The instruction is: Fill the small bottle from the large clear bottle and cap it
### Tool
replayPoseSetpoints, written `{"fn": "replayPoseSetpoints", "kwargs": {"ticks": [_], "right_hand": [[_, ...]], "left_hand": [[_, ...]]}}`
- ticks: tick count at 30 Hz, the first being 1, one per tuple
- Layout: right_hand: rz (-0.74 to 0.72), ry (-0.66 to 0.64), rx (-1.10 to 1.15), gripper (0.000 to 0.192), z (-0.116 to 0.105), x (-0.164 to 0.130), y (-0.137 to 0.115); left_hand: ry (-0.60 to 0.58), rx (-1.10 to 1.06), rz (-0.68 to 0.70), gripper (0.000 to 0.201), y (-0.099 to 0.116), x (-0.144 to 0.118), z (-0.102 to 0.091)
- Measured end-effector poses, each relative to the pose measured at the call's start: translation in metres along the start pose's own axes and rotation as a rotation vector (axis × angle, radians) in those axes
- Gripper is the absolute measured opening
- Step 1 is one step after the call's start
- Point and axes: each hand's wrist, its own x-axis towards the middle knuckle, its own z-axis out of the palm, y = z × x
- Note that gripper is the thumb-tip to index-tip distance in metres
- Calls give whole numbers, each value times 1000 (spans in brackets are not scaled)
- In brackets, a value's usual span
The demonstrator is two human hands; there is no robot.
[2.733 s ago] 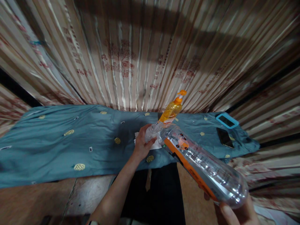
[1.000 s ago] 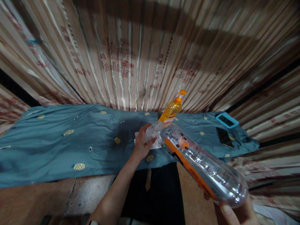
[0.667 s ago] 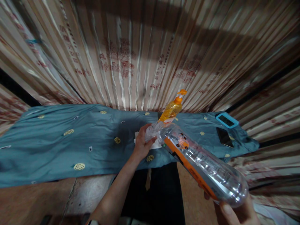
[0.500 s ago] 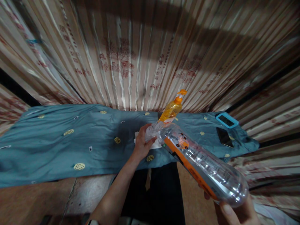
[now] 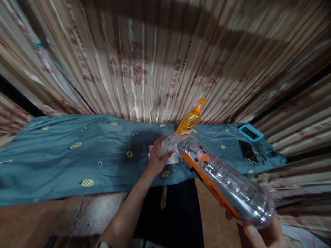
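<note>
Right hand (image 5: 261, 234) grips a tilted clear plastic bottle (image 5: 224, 182); left hand (image 5: 156, 156) fingers clamp a small bottle (image 5: 167, 146), mouths touching. Misalignment could spill liquid onto the blue cloth (image 5: 77, 155).

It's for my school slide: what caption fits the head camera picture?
Right hand tips a big clear bottle toward a small bottle gripped by the left hand.

One camera, worn on the person's head, looks forward and down over the desk (image 5: 64, 162) toward the curtain (image 5: 144, 62) at the far side. It sits close above the hands, with the right hand (image 5: 261, 234) at the near right edge and the left hand (image 5: 156, 156) farther out at centre. The wide lens bends the edges, and no second view shares the scene.
</note>
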Motion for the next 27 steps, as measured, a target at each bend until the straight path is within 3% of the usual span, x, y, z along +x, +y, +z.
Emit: {"fn": "replayPoseSetpoints", "kwargs": {"ticks": [7, 27], "right_hand": [[-66, -50, -4, 84, -10, 3, 15], [9, -32, 10, 86, -1, -2, -5]], "left_hand": [[4, 19, -9, 53, 0, 0, 1], [16, 4, -20, 53, 0, -1, 1]]}}
